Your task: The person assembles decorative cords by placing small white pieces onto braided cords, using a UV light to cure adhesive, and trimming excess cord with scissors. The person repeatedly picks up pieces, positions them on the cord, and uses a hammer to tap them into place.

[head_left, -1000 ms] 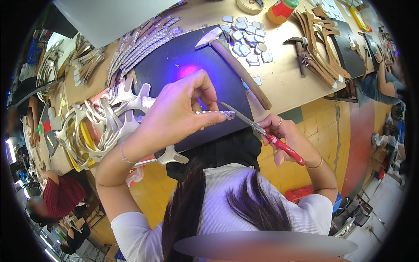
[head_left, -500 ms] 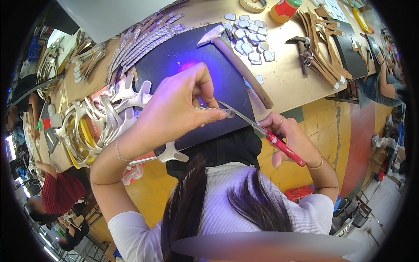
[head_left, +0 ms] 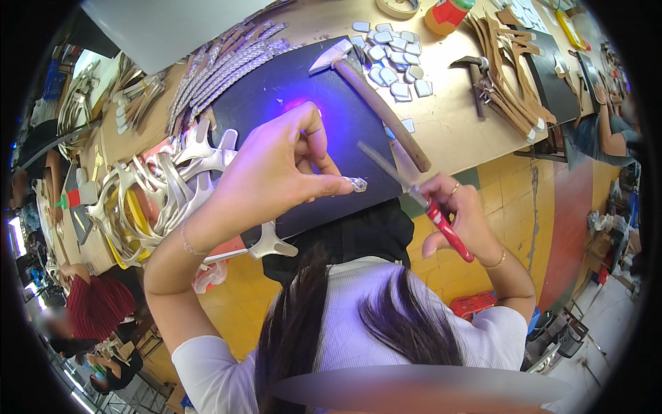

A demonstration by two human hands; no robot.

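My left hand (head_left: 286, 162) is closed in a pinch above the black work mat (head_left: 265, 96). From between thumb and finger sticks the end of a silver braided strap (head_left: 358, 184); its rest is hidden in the hand. To the right, my right hand (head_left: 458, 207) grips red-handled scissors (head_left: 441, 222), whose blades point up and left, apart from the strap end. A hammer (head_left: 386, 114) with a wooden handle lies across the mat's right side, beyond both hands.
Silver braided straps (head_left: 231, 65) lie at the mat's far left. Silver-white strap pieces (head_left: 176, 183) are heaped left of my arm. Small silver tabs (head_left: 396, 58), an orange jar (head_left: 445, 17), a second hammer (head_left: 477, 86) and brown straps (head_left: 510, 83) lie at the right.
The scissors have drawn back from the strap end, their blades no longer beside it. My left hand has tilted slightly, showing the strap end turned more to the right.
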